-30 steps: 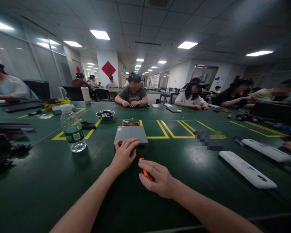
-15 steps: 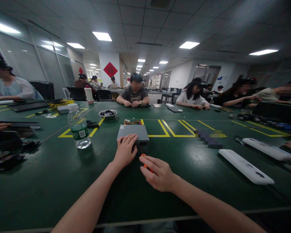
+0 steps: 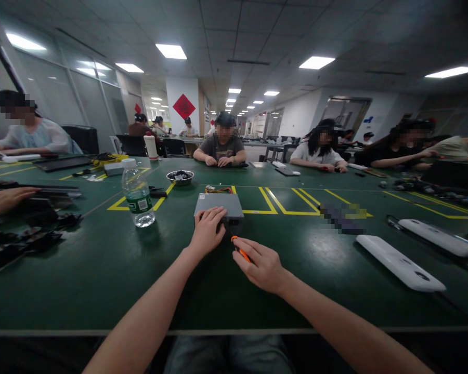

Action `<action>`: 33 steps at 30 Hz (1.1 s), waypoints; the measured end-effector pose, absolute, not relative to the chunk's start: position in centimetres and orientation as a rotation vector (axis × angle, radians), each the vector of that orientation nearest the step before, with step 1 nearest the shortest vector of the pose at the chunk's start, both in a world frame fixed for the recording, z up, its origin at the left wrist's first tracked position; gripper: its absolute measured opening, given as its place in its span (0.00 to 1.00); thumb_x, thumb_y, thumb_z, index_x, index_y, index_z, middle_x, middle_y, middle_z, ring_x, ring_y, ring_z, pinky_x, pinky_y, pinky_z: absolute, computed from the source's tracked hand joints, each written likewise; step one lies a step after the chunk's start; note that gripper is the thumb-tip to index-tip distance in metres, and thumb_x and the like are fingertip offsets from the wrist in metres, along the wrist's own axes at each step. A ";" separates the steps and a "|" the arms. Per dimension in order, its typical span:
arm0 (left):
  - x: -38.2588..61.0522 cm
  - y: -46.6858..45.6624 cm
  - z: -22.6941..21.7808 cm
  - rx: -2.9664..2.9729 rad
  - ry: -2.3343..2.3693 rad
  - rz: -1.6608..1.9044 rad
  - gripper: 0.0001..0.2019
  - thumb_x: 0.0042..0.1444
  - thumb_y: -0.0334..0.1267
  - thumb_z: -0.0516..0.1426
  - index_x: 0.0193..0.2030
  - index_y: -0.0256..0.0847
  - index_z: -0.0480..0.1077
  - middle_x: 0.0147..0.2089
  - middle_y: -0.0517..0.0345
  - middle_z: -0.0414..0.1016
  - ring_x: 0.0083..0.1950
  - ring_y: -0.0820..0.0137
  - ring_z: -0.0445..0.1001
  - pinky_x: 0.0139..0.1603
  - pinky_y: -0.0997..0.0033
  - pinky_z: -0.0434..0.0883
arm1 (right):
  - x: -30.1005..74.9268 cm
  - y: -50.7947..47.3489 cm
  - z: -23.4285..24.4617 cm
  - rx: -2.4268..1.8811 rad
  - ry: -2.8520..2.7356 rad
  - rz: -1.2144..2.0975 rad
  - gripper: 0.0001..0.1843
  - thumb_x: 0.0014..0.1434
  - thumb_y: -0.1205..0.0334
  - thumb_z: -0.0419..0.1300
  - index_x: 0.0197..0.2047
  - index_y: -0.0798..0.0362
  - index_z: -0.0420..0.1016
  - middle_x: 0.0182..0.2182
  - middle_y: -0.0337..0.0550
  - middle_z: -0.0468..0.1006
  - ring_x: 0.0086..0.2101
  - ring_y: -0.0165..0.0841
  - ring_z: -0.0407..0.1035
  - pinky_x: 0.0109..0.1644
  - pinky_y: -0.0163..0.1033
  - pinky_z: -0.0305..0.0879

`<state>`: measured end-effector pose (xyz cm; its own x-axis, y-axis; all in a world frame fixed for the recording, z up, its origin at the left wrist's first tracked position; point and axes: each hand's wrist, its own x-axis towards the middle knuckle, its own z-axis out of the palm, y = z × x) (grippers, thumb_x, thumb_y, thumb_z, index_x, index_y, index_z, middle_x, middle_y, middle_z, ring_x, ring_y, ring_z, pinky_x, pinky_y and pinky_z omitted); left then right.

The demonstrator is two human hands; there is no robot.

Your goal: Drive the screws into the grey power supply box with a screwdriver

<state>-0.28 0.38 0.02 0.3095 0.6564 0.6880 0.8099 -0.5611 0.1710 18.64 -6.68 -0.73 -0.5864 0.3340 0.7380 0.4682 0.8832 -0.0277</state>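
A grey metal computer power supply unit (image 3: 220, 201) sits on the green table in front of me, with coloured wires (image 3: 218, 189) at its far side. My left hand (image 3: 208, 228) rests on its near left part, fingers over the top and thumb down by the front face. Just right of that, my right hand (image 3: 261, 262) is closed around the orange and black handle of a screwdriver (image 3: 242, 253). The handle points toward the unit's near face. Its thin tip is too dark to make out, so I cannot tell if it touches.
Left of the unit stands a water bottle (image 3: 139, 200), with a metal bowl (image 3: 180, 177) of small dark parts behind it. White elongated devices (image 3: 400, 262) lie to the right, near a dark pixelated object (image 3: 341, 218). At far left, another person's hand (image 3: 10, 201) is over dark parts.
The view has swung slightly left and down, showing more table edge and my lap. My right hand has turned a little on the screwdriver, exposing more handle. My left hand stays on the unit.
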 end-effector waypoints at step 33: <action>-0.1 0.4 -0.3 -2.339 -1.390 -1.103 0.18 0.54 0.34 0.50 0.52 0.46 0.63 0.56 0.58 0.67 0.58 0.66 0.61 0.57 0.59 0.51 | 18.4 -6.2 -0.8 -0.572 -2.140 -0.811 0.11 0.55 0.69 0.56 0.42 0.52 0.62 0.44 0.52 0.72 0.48 0.36 0.67 0.45 0.39 0.68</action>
